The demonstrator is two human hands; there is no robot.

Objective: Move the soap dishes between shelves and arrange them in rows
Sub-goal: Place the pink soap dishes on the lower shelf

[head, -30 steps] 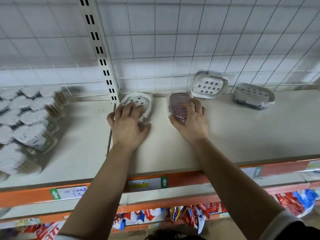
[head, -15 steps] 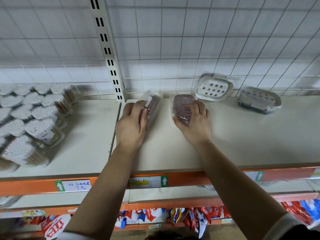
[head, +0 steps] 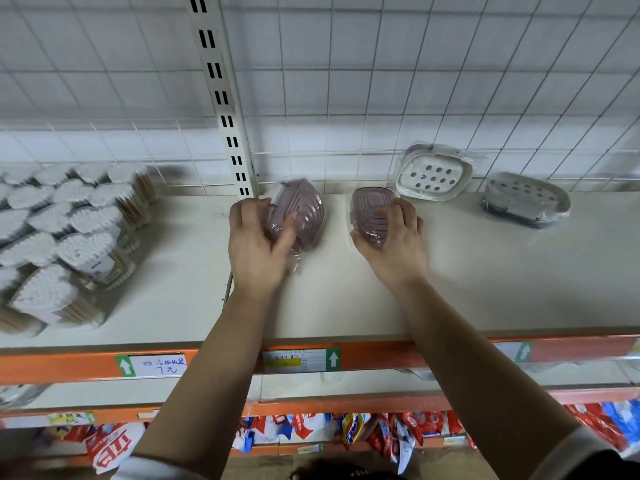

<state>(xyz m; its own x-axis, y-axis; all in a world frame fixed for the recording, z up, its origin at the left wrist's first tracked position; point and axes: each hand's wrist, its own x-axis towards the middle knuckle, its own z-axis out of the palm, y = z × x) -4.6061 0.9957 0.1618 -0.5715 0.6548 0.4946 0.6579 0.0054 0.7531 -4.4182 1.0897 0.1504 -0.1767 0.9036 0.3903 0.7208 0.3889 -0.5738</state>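
Observation:
Two purple ribbed soap dishes in clear wrap stand at the back of the cream shelf. My left hand grips the left purple dish, which is tilted with its ribbed side facing me. My right hand holds the right purple dish, fingers curled round its right edge. Further right, a white perforated soap dish leans against the wire grid. A second white dish with a dark base lies flat on the shelf.
Several tubs of cotton swabs crowd the left shelf section. A slotted upright post divides the sections, with wire grid behind. Orange shelf rail with price labels runs along the front. Red and blue packets lie on a lower shelf.
My left hand has turned its dish over from white perforated side up, through on-edge, to ribbed purple side facing me. The right hand has kept its hold on the other purple dish.

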